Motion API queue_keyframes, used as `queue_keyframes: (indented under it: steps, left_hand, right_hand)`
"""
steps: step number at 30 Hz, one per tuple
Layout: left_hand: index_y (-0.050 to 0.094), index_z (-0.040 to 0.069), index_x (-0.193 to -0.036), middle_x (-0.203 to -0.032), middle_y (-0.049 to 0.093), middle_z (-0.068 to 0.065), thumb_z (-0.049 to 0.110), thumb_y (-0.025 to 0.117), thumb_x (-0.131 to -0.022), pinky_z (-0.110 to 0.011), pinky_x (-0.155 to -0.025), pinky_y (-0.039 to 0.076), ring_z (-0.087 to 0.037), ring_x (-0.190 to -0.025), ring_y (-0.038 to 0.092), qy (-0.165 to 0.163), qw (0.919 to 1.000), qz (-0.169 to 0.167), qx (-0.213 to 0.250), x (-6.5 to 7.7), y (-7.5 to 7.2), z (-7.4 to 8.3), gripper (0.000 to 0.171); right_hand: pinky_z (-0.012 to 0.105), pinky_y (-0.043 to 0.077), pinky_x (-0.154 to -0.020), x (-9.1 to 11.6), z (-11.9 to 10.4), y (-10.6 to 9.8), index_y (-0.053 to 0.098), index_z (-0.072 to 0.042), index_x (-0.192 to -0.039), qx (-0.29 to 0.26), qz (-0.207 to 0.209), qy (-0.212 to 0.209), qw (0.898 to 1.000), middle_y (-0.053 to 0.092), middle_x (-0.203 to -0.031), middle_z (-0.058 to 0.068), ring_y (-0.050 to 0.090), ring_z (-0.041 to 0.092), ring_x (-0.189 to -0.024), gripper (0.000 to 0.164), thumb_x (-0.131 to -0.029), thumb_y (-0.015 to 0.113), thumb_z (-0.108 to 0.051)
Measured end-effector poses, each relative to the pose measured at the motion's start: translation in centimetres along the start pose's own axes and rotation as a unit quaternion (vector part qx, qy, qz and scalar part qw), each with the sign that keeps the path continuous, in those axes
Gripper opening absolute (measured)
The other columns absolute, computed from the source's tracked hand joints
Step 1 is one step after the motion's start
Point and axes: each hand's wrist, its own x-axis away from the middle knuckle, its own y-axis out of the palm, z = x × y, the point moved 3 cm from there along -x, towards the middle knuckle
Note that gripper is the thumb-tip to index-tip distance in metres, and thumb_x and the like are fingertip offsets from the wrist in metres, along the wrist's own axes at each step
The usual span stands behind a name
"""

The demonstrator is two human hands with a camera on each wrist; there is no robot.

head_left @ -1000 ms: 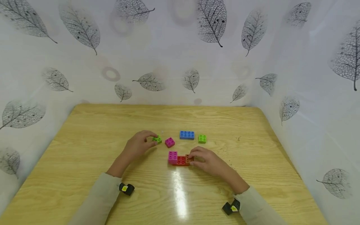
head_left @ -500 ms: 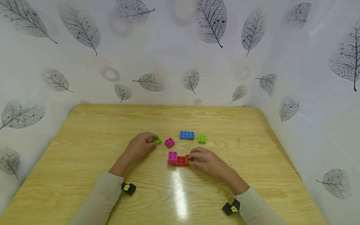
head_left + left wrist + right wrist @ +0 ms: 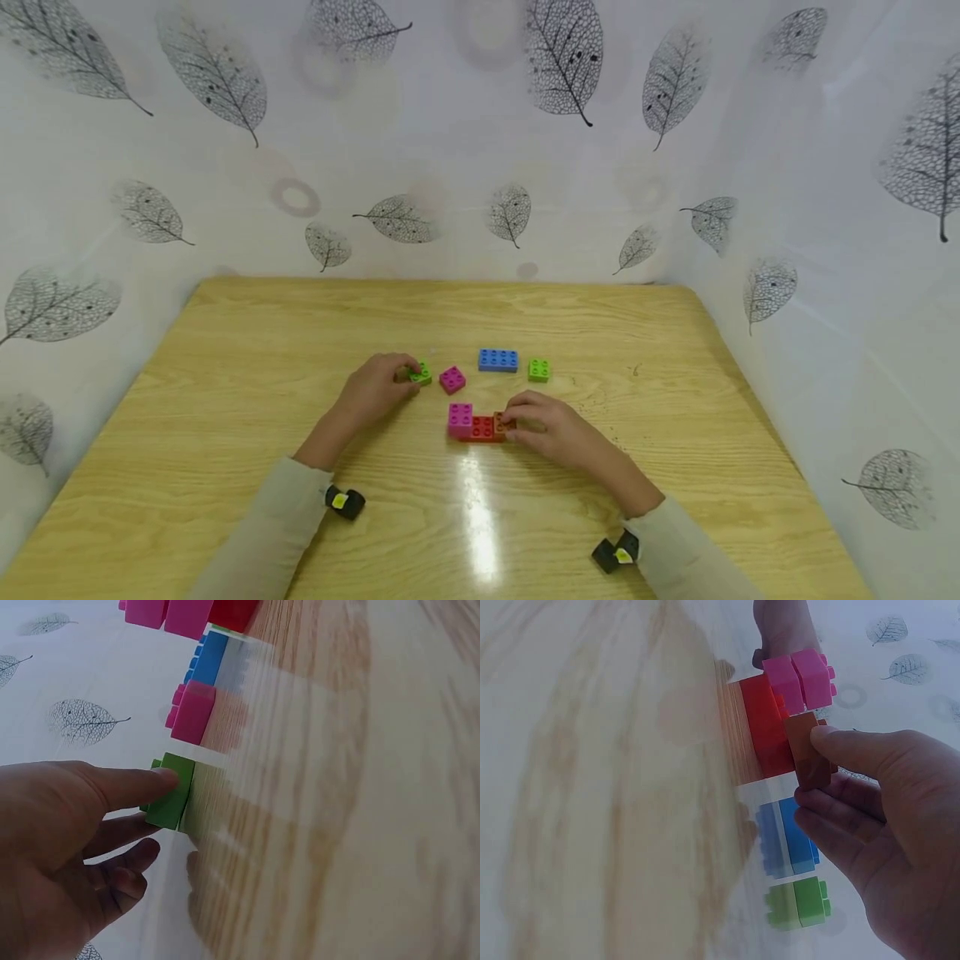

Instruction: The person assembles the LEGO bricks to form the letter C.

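Note:
My left hand (image 3: 375,390) pinches a small green toy brick (image 3: 171,799) between thumb and fingers; the brick sits at the tabletop. With thumb and fingertips, my right hand (image 3: 551,427) grips an orange-brown brick (image 3: 807,757). That brick is on the right end of a longer red brick (image 3: 482,429), slightly tilted in the right wrist view. Two stacked pink bricks (image 3: 799,681) stand on the red brick's left end. A loose magenta brick (image 3: 452,380) lies just right of the green one.
Behind the red brick lie a long blue brick (image 3: 498,361) and a second green brick (image 3: 539,371). The wooden table (image 3: 247,333) reaches back to a white leaf-patterned cloth (image 3: 442,158). Each wrist carries a small black camera.
My left wrist and forearm have shifted slightly right while the fingers stay on the green brick. My right hand and the loose bricks look unmoved.

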Motion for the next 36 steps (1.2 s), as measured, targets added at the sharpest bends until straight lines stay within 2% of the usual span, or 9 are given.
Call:
queue_keyframes:
  steps: [5,11,19,27,31,36]
  left_hand:
    - [0.071,0.018,-0.109,-0.094,0.066,0.0,0.022,0.073,-0.093,-0.033,-0.069,0.044,-0.019,-0.084,0.053,0.006,0.9997,0.013,0.021,0.0,-0.2,0.0,0.017]
    - [0.07,0.019,-0.114,-0.103,0.066,0.0,0.025,0.072,-0.095,-0.033,-0.07,0.044,-0.018,-0.087,0.054,0.026,0.998,0.023,0.053,0.6,-0.8,0.6,0.02]
    - [0.071,0.023,-0.119,-0.114,0.068,0.004,0.029,0.07,-0.096,-0.035,-0.072,0.046,-0.016,-0.089,0.055,0.087,0.9908,0.045,0.093,1.8,-1.6,2.9,0.023]
    - [0.072,0.024,-0.12,-0.122,0.069,0.004,0.026,0.071,-0.095,-0.028,-0.072,0.049,-0.012,-0.091,0.055,0.12,0.9839,0.034,0.128,3.2,-1.4,4.8,0.025]
    - [0.072,0.027,-0.121,-0.128,0.068,0.006,0.026,0.07,-0.096,-0.028,-0.072,0.049,-0.011,-0.093,0.056,0.13,0.9809,0.019,0.144,3.8,-0.9,5.2,0.025]
    - [0.071,0.028,-0.119,-0.125,0.068,0.009,0.025,0.069,-0.097,-0.028,-0.075,0.05,-0.012,-0.093,0.056,0.139,0.9798,-0.006,0.144,4.2,-0.3,5.4,0.022]
  right_hand:
    - [0.027,0.056,-0.085,0.0,0.0,0.0,0.074,-0.015,-0.112,0.0,0.001,-0.002,1.0,0.066,-0.117,-0.002,0.063,0.013,-0.106,0.018,-0.094,0.072,-0.015]
    - [0.027,0.055,-0.084,0.0,-0.1,0.0,0.074,-0.015,-0.112,0.001,0.003,-0.011,1.0,0.065,-0.116,-0.002,0.063,0.012,-0.105,0.018,-0.094,0.072,-0.015]
    - [0.027,0.055,-0.084,0.0,0.0,0.1,0.074,-0.016,-0.113,-0.007,-0.003,-0.004,1.0,0.065,-0.117,-0.003,0.063,0.012,-0.105,0.018,-0.095,0.071,-0.016]
    - [0.027,0.056,-0.083,-0.1,-0.1,0.1,0.074,-0.015,-0.114,-0.009,-0.002,-0.003,1.0,0.065,-0.117,-0.003,0.063,0.012,-0.104,0.019,-0.095,0.071,-0.015]
    - [0.027,0.056,-0.083,-0.1,0.0,0.1,0.074,-0.015,-0.114,-0.01,-0.004,0.0,1.0,0.064,-0.118,-0.003,0.063,0.011,-0.104,0.019,-0.095,0.071,-0.016]
    - [0.027,0.055,-0.084,0.0,0.1,0.1,0.074,-0.017,-0.114,-0.011,-0.006,0.009,1.0,0.064,-0.118,-0.004,0.063,0.011,-0.105,0.019,-0.096,0.071,-0.017]
